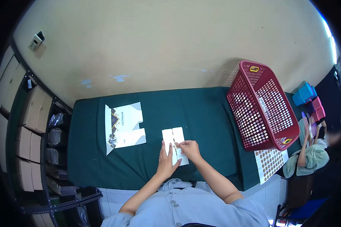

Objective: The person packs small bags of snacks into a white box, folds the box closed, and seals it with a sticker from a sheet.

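A small white folded box [179, 133] lies on the dark green cloth in front of the body, with a dark seam running along its length. My left hand [166, 161] rests on its near left part, fingers spread and pointing away. Over the box's right half, my right hand [189, 148] has its thumb and forefinger pinched at the seam, on something small and brownish that is too small to make out. To the left lies a flat, printed white card sheet [129, 123] with cut edges and folded flaps.
A tall red plastic basket [254, 109] stands at the table's right end, beside a sheet of round brown stickers [269, 163]. Shelves with cardboard boxes [36, 109] line the left. Another person [310, 159] sits at far right, near blue and pink containers [304, 94].
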A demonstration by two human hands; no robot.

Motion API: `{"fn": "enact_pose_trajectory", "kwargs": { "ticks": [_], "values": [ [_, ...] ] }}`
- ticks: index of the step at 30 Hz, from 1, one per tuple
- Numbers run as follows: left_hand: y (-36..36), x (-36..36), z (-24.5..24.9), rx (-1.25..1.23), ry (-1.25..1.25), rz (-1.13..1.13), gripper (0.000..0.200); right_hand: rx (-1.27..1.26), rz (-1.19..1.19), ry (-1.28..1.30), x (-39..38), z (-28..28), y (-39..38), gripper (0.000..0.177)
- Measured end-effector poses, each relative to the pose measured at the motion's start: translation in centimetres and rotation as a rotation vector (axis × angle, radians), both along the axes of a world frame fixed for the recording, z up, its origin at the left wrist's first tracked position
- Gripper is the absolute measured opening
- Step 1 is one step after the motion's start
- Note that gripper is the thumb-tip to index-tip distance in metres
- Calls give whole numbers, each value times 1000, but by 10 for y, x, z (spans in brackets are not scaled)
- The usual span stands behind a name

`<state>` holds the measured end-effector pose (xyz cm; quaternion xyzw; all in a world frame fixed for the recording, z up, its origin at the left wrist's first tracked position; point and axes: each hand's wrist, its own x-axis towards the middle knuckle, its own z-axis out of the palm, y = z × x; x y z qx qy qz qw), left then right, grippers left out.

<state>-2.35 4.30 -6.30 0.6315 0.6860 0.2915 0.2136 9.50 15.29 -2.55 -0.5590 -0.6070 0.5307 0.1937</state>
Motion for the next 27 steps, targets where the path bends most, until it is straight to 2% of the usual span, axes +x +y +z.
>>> {"fn": "enact_pose_trajectory", "kwargs": {
  "ticks": [4,11,13,16,23,27],
  "values": [
    [0,0,-4,14,-10,-4,96,28,23,10,0,-4,2,35],
    [1,-1,-3,16,-3,-5,99,115,-53,65,0,-13,6,34],
    [1,-1,-3,9,-9,-6,99,40,14,45,-2,-3,4,33],
    [1,-1,-3,-3,-7,-8,100,55,78,-38,-2,-4,2,32],
    [1,-1,-5,40,-9,-4,101,100,38,-70,-3,-9,2,31],
    [-1,0,2,51,-94,20,88,129,41,-68,-4,-7,1,30]
  ]
}}
